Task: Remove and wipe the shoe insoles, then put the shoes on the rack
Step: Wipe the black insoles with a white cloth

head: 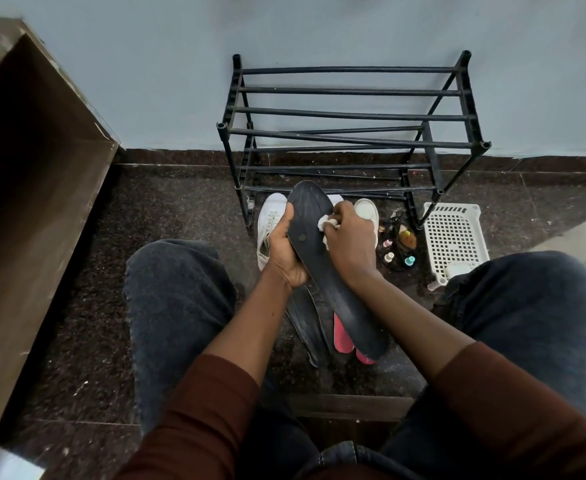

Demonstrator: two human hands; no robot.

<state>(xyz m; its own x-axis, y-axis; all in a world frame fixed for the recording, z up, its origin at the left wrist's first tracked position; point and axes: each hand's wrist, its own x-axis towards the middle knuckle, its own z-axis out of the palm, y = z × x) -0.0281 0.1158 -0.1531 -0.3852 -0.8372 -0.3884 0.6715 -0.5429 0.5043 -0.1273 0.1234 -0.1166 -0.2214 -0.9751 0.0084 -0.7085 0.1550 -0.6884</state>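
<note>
Lying on the floor between the knees, a second black insole (307,323) and a red one (343,332) seem set aside. Above them the left hand (284,251) clamps the black insole (319,244), bracing it while the right hand (348,244) pinches a white cloth (327,223) against its dull, ribbed surface. Beyond stand white shoes (271,226) and the rack (350,133).

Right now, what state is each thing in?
Black insole: held up, being wiped.
White cloth: bunched, pressed on the insole.
Left hand: grips the insole.
Right hand: grips the cloth.
White shoes: on the floor.
Shoe rack: holds no shoes.
Second black insole: on the floor.
</note>
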